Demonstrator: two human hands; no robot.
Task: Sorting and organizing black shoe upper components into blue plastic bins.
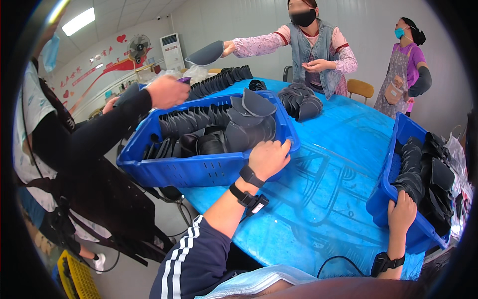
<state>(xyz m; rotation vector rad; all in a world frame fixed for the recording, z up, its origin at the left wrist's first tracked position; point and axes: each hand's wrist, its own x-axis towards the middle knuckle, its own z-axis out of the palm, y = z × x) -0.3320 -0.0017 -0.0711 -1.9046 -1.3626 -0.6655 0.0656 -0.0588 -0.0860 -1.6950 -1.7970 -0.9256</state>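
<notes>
Left hand (269, 158) grips the near rim of a blue plastic crate (199, 169), fingers curled over the edge at its right front corner, w/ a black wrist strap and small device on the forearm. Crate sits on the left part of a table covered w/ a blue plastic sheet (338, 164), overhanging the table's left edge a bit. Inside: dark grey curved shoe-upper pieces (219, 124), some stacked in a row at the back, others loose and leaning at front right.

Right hand (401, 212) is closed on the near-left wall of a second blue crate (393, 199) at the table's right side, thumb and fingers wrapped over its rim; black watch-type band on the wrist. That crate holds more dark grey pieces (428, 174), stacked upright.

On the left, a co-worker in a black sleeve holds the far-left corner of the first crate w/ one hand (167, 91). Across the table, another person in a denim vest reaches an arm out, hand (228, 48) holding one grey piece (206, 54) in the air above the far end of the table. More grey pieces lie on the sheet: a long row (219, 80) behind the first crate, a smaller heap (301, 102) just beyond its far-right corner. A third person in a purple top and apron stands at the back right, near a wooden chair (359, 88). Yellow crate (77, 276) on the floor, lower left. Standing fan (139, 47) and white AC unit (173, 50) by the back wall.
</notes>
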